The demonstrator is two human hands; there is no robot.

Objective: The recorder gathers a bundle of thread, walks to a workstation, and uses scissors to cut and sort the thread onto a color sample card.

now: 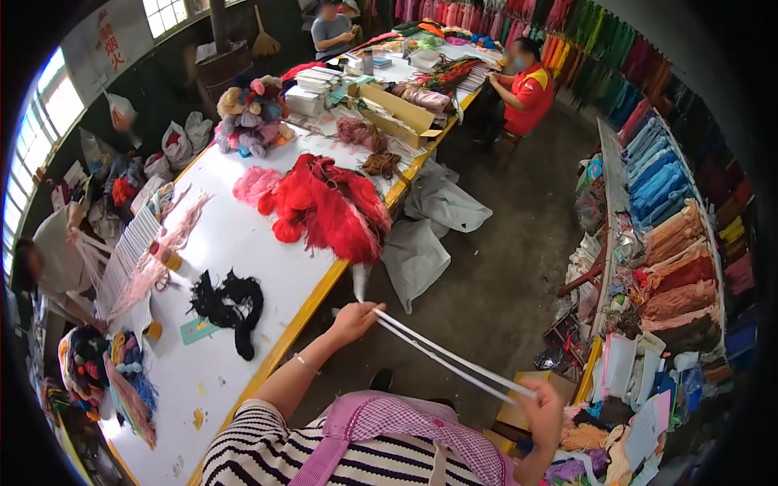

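Note:
A loop of white yarn is stretched in two strands between my hands, out in front of the pink-checked apron I wear. My left hand, beside the table's yellow edge, is closed round one end. Lower and to the right, my right hand grips the other end, its fingers slightly blurred. Just above the left hand a narrow white piece hangs at the table edge; whether it joins the loop I cannot tell. Nearest to that hand on the table is a large heap of red yarn.
The long white table carries black yarn, a cardboard box and multicoloured skeins. Grey plastic bags sag beside it. On the right stands a rack of blue and peach skeins. Several people work around the table.

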